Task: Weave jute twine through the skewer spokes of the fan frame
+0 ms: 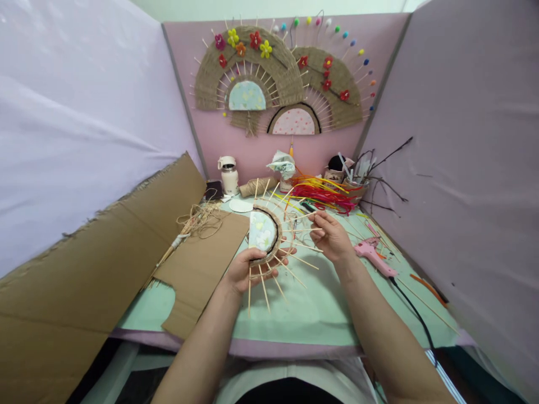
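Now, the Spiky Half-Circle Is Up in Both Hands!

Here it is, the half-circle piece (261, 230), held above the pale green table (311, 317), flat edge to the left, pale sticks (264, 288) raying out from its curve. The left hand (241, 270) has it clasped at the lower edge, thumb across the front, fingers showing behind among the sticks. Over to the right hand (330, 238): thumb and forefinger are pinched at the tip of one stick, with another running in by the lower fingers; whether any twine is caught in that pinch, I cannot tell. Dark trim follows the patterned centre, and thin twine loops around between the sticks.

Just beyond the right wrist lies a pink glue gun (377, 259), its black cable trailing off the table. To the left, brown cardboard (210, 247) with tangled twine (206, 220) on it; behind, red and yellow fuzzy stems (326, 193) in a heap!
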The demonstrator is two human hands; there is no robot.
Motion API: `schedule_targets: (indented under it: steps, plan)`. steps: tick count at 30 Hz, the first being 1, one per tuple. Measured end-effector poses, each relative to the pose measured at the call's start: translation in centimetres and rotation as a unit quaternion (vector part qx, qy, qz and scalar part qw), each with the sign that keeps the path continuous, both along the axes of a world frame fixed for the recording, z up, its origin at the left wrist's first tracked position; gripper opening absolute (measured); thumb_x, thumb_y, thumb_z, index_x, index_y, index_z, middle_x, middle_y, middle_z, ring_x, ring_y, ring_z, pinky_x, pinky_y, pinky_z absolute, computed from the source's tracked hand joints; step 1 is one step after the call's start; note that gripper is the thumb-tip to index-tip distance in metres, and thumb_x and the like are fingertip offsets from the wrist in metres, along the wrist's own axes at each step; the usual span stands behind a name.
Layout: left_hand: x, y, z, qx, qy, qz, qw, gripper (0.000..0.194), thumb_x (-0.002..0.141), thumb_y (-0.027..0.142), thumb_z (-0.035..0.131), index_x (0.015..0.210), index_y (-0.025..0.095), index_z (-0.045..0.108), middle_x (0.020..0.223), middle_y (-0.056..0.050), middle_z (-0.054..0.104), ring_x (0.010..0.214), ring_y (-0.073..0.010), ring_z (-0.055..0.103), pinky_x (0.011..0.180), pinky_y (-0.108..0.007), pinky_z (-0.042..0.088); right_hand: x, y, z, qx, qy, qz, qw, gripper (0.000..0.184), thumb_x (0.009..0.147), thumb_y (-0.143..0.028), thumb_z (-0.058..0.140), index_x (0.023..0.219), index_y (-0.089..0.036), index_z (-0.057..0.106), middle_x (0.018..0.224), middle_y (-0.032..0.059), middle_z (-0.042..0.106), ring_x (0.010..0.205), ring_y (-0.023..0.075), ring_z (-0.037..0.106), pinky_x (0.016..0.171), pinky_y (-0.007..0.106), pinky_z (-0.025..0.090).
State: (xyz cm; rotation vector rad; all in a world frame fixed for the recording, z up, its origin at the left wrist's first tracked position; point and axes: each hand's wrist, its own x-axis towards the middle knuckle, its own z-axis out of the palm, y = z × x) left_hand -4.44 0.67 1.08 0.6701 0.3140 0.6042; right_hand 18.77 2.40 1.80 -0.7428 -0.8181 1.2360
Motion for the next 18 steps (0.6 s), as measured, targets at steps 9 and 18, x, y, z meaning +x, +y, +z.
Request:
schedule_targets:
  steps: [9, 18]
  plan:
    - [0.2, -0.51, -0.05, 0.066, 0.049, -0.047, 0.995, 0.053, 0.073, 0.018, 0.051, 0.125, 0.013, 0.052, 0.114, -0.017, 0.063, 0.098, -0.0258, 0.061, 0.062, -0.025, 0.05, -0.72, -0.08, -0.09, -0.08, 0.03, 0.087, 0.993, 0.024, 0.06, -0.021, 0.077, 0.08, -0.02, 0.064, 0.077, -0.0014, 0.065, 0.052, 0.0045, 0.054, 0.046, 0.016, 0.045]
    - [0.06, -0.32, 0.18, 0.054, 0.071, -0.051, 0.995, 0.052, 0.072, 0.02, 0.051, 0.124, 0.016, 0.054, 0.11, -0.015, 0.065, 0.093, -0.0237, 0.063, 0.057, -0.023, 0.049, -0.68, -0.14, 0.13, -0.085, 0.076, 0.097, 0.989, 0.02, 0.06, -0.017, 0.077, 0.076, -0.018, 0.065, 0.074, -0.0017, 0.067, 0.053, 0.0047, 0.057, 0.047, 0.013, 0.047]
